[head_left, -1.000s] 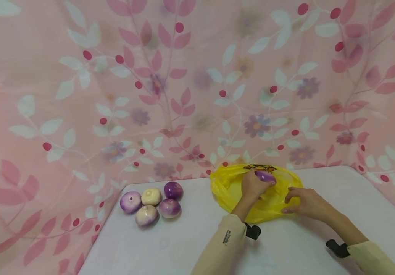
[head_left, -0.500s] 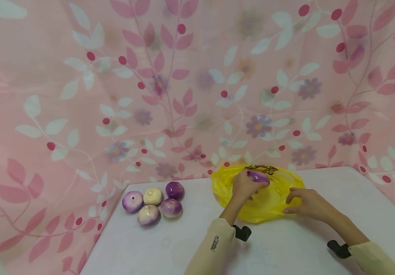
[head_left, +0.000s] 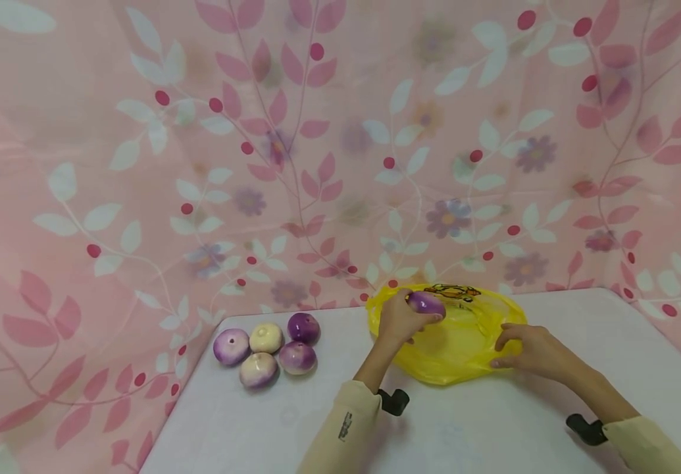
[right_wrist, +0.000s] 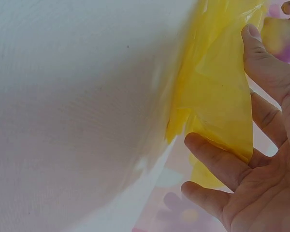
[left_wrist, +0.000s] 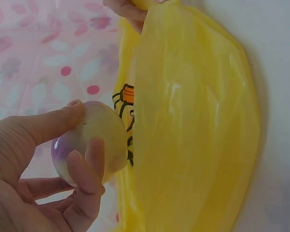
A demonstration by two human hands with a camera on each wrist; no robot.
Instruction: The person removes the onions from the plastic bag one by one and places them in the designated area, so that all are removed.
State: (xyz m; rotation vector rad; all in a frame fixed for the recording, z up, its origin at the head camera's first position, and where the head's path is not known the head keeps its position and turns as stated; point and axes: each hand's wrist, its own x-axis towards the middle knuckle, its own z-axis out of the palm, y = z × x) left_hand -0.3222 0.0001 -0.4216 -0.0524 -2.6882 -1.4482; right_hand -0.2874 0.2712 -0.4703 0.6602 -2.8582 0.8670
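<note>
My left hand [head_left: 402, 319] grips a purple-and-cream onion [head_left: 427, 305] above the left part of a yellow plastic bag [head_left: 453, 368]. In the left wrist view, thumb and fingers curl round this onion [left_wrist: 99, 130], beside the bag's wall. My right hand [head_left: 532, 352] is at the bag's right rim, fingers spread and loosely bent. The right wrist view has its thumb and fingers touching the thin yellow plastic [right_wrist: 217, 92], without a firm grip. The bag lies with its mouth spread, a dark printed figure on its far side. Its floor is partly hidden.
Several onions, purple, cream and mixed, sit in a cluster [head_left: 266, 338] at the left of the white table [head_left: 464, 434]. A pink floral curtain [head_left: 340, 164] hangs behind the table's back edge.
The left hand has moved left with the onion, from the middle of the bag's mouth toward its left rim. The right hand has stayed at the right rim. The view has shifted slightly.
</note>
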